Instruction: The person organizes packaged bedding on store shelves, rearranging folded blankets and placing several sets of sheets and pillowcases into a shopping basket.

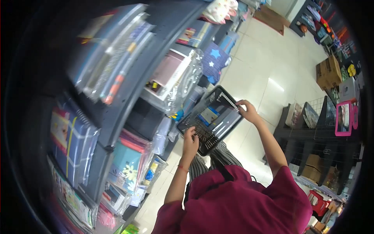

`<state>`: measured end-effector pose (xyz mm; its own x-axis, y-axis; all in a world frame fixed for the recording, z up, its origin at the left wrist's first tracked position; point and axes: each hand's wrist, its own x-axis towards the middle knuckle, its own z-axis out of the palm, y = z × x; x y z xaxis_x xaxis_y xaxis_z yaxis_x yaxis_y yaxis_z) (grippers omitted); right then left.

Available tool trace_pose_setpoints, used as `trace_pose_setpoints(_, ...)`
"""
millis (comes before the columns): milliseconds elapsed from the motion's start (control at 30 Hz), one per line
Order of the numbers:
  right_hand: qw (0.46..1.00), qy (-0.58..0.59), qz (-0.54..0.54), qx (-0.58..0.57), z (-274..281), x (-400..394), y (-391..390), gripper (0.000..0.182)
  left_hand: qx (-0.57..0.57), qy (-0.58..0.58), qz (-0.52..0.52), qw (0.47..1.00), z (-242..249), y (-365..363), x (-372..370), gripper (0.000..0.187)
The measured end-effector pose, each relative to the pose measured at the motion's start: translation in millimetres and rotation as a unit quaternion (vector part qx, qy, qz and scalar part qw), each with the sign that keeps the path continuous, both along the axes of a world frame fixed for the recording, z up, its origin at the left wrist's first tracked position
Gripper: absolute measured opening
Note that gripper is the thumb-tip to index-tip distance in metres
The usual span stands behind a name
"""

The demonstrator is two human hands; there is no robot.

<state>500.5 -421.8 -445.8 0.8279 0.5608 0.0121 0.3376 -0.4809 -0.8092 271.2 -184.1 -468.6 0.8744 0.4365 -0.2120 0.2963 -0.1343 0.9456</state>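
A black basket (pixel 212 146) with slotted sides is held tilted in front of my body. My right hand (pixel 249 112) grips its right rim, the fingers wrapped over the edge. At the near left side, my left hand (pixel 190 141) has its fingers closed against the slotted wall. Inside the basket lie a blue-and-white packet (pixel 208 116) and a shiny clear plastic package (pixel 227 118).
Dark shelves (pixel 134 87) on the left hold plastic-wrapped textiles, among them a teal package with a flower (pixel 129 171). A dark rack (pixel 311 134) with a pink-framed mirror (pixel 344 119) stands at right. A cardboard box (pixel 328 73) sits behind it on the tiled floor.
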Motion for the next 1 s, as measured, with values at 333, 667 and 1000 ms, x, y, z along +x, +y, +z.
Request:
trace_pose_setpoints(333,0.947,0.177,-0.076,-0.257,-280.2,39.1,-70.2,0.038,-0.094,0.313,0.009,0.945,-231.0,-98.2,52.1,0.024)
trace_pose_setpoints(667,0.967,0.067,-0.095,-0.228,-330.5,50.7,-32.8,0.042,-0.211,0.199,0.196,0.937,-349.4,-135.8,51.9,0.042)
trace_pose_setpoints(1000,0.951,0.137,-0.274,0.035,-211.1,27.1,-25.6,0.023,0.081,0.287,0.064,0.952,-143.0,-102.0,61.3,0.061)
